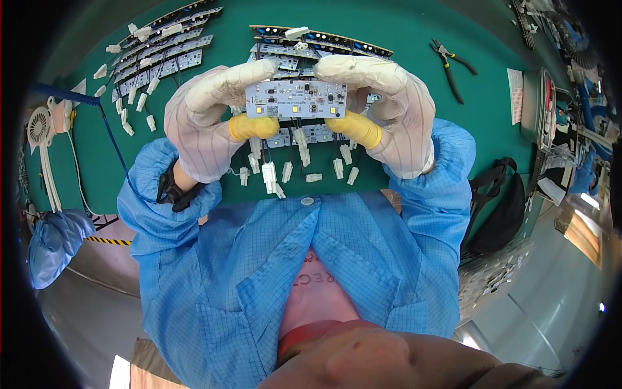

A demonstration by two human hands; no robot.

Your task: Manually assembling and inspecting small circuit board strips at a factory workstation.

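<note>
A white LED circuit board (pixel 296 98) is raised level between my two gloved hands. My left hand (pixel 210 113) pinches its left end, the yellow-capped thumb below and the fingers above. The right end is gripped the same way by my right hand (pixel 389 107). Both gloves are white with grey stripes. Beneath the held board lie more boards, one strip (pixel 317 134) showing just below it, with wires and white plug connectors (pixel 269 175) hanging toward me. Behind my fingers, a stack of similar boards (pixel 324 42) is partly hidden.
On the green mat (pixel 414 26), another fan of wired boards (pixel 165 55) lies at the far left. Black-and-yellow pliers (pixel 450 71) rest at the far right. A small white fan (pixel 40 126) stands at the left edge, a metal box (pixel 532 107) at the right, a black bag (pixel 502 211) nearer.
</note>
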